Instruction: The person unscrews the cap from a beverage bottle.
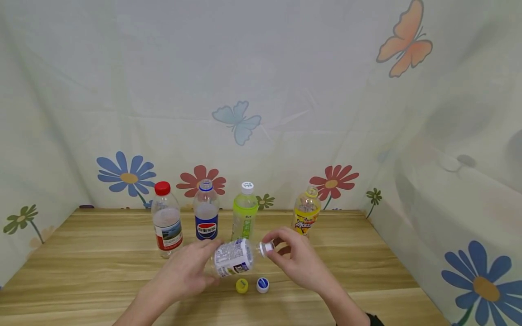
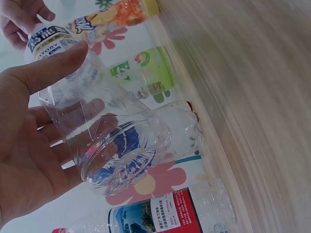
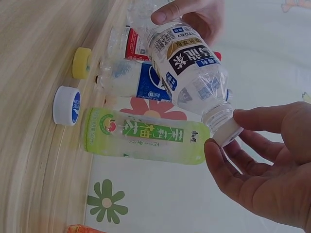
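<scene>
Right wrist view shows the clear bottle (image 3: 200,92) tilted over in mid-air, its neck pointing to the right hand (image 1: 301,261), whose grip pinches the white cap (image 3: 227,133) between thumb and finger. The left hand (image 1: 191,267) has its grip curled round the body toward the base, so the bottle is held above the bench (image 1: 102,271).

No drink shows inside, so it should be light; the thin plastic looks flexible and smooth, likely to dent or slip rather than break. Round the labelled middle seems the best hold, squeezed gently, with the cap taken by its rim.

Behind stand the red-capped bottle (image 1: 168,233), the blue-labelled bottle (image 1: 206,219), the green bottle (image 1: 246,207) with its white top, and the yellow-labelled bottle (image 1: 306,213). The blue- and yellow-labelled ones have bare mouths. I can make out no liquid level in any. A yellow cap (image 1: 242,285) and a blue-topped cap (image 1: 263,285) lie near each other.
</scene>
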Demonstrator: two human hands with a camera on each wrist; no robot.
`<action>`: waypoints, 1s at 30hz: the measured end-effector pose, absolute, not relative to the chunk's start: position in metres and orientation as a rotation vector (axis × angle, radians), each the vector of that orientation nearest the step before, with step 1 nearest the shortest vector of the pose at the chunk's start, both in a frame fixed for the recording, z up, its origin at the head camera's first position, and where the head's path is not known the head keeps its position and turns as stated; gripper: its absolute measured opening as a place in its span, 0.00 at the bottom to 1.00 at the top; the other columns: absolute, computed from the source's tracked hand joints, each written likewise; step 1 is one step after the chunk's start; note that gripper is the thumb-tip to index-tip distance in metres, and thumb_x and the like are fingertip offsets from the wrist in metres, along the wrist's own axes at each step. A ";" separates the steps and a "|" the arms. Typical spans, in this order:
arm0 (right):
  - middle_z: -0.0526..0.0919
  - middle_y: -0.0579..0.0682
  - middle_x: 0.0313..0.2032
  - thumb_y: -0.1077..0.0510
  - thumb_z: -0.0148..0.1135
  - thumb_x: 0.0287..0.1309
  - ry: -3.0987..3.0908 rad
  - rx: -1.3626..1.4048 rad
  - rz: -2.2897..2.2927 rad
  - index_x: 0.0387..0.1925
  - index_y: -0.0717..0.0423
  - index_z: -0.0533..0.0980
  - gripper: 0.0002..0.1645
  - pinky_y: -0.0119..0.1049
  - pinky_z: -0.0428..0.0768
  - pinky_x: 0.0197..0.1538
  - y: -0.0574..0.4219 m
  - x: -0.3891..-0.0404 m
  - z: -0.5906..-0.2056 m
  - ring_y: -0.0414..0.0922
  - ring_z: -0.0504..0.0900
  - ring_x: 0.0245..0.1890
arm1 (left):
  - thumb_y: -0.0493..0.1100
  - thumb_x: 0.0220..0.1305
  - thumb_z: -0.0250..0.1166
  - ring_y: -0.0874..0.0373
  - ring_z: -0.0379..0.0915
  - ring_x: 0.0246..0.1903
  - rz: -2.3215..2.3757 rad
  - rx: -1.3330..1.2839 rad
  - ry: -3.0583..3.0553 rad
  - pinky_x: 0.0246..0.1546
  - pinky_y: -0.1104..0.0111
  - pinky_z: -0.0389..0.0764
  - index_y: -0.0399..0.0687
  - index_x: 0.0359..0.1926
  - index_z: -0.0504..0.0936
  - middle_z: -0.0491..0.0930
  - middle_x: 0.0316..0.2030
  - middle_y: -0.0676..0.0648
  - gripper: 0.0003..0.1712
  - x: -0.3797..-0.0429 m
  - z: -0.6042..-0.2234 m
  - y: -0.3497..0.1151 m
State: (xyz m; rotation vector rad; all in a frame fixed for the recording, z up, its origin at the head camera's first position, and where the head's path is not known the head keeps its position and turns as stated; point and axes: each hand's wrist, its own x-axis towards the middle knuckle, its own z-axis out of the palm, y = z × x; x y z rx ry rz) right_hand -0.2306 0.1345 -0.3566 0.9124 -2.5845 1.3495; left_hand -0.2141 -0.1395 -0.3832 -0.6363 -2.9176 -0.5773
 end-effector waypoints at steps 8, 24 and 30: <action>0.80 0.46 0.43 0.70 0.67 0.57 -2.554 0.851 1.363 0.47 0.54 0.77 0.17 0.34 0.81 0.41 0.136 -0.232 -0.356 0.45 0.80 0.42 | 0.48 0.44 0.82 0.50 0.74 0.56 -0.586 -0.626 -2.918 0.53 0.53 0.74 0.49 0.65 0.73 0.75 0.58 0.49 0.46 -0.215 -0.385 -0.141; 0.78 0.39 0.31 0.61 0.71 0.55 -2.880 0.855 0.765 0.37 0.52 0.79 0.09 0.27 0.75 0.34 0.146 -0.244 -0.365 0.37 0.76 0.31 | 0.48 0.43 0.82 0.52 0.75 0.54 -0.606 -0.578 -2.889 0.53 0.57 0.74 0.47 0.66 0.72 0.75 0.57 0.49 0.47 -0.215 -0.383 -0.141; 0.78 0.38 0.29 0.63 0.70 0.53 -3.022 0.897 0.650 0.35 0.51 0.79 0.08 0.29 0.75 0.34 0.146 -0.244 -0.371 0.36 0.76 0.31 | 0.49 0.43 0.82 0.53 0.75 0.54 -0.628 -0.566 -2.893 0.53 0.57 0.75 0.48 0.66 0.72 0.75 0.57 0.50 0.48 -0.215 -0.383 -0.141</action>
